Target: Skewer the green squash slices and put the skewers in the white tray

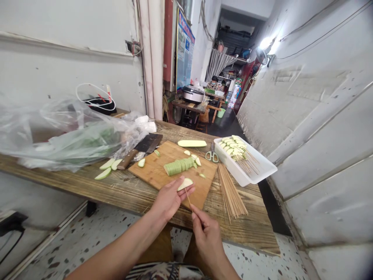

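Observation:
My left hand [171, 196] holds a pale half-round zucchini slice [185, 183] between thumb and fingers, above the near edge of the wooden cutting board [171, 149]. In my right hand [207, 229] is a thin bamboo skewer [188, 195], pinched near its lower end, its far tip at the edge of the slice. Whether the tip has gone in, I cannot tell. A row of cut green slices [179, 166] leans together on the board, with several loose pieces around it. To the right, a bundle of bamboo skewers [231, 192] lies fanned out on the wooden table [244, 233].
A white plastic tub [264, 167] with skewered slices [233, 147] stands at the right. Scissors [211, 156] lie beside it, and a peeled zucchini length [192, 143] behind the board. A cleaver [141, 149] rests at the left near a plastic bag [72, 136]. Another person [214, 82] is far back.

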{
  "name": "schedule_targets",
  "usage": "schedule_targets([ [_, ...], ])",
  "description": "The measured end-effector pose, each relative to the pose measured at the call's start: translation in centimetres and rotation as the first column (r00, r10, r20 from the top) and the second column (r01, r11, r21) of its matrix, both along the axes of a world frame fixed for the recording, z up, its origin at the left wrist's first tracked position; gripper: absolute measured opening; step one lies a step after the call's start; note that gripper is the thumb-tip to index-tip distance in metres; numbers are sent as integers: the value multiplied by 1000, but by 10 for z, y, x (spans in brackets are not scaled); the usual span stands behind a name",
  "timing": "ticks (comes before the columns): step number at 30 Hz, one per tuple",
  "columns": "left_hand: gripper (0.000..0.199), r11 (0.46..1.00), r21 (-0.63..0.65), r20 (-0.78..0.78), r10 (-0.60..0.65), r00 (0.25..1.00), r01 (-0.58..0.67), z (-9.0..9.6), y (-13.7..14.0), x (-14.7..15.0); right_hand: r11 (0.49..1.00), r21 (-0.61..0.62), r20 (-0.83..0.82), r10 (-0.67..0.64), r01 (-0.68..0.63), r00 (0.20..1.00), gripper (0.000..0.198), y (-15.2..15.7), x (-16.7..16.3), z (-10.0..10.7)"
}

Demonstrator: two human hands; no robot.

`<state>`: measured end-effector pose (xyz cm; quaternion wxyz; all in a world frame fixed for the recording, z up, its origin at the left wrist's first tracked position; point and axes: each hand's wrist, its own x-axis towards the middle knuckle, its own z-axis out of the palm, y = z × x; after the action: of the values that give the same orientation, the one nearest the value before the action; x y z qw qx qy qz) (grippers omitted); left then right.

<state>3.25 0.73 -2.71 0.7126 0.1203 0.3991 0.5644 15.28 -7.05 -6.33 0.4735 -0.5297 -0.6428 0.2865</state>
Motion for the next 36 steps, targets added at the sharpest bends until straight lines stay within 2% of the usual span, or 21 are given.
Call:
schedule_targets([
  [13, 8, 999, 31, -19, -15, 1000, 16, -3, -1, -1, 1000, 16, 15, -11, 11, 1000, 31, 1, -1, -1],
  [22, 6, 999, 4, 11, -32, 999, 32, -2, -2, -3, 999, 47, -12, 10, -10, 1000, 29, 1, -3, -1],
  [36, 7, 996, -4, 11, -84, 996, 84, 2, -5, -3, 999, 22, -7, -24, 24, 1000, 29, 1, -4, -2],
])
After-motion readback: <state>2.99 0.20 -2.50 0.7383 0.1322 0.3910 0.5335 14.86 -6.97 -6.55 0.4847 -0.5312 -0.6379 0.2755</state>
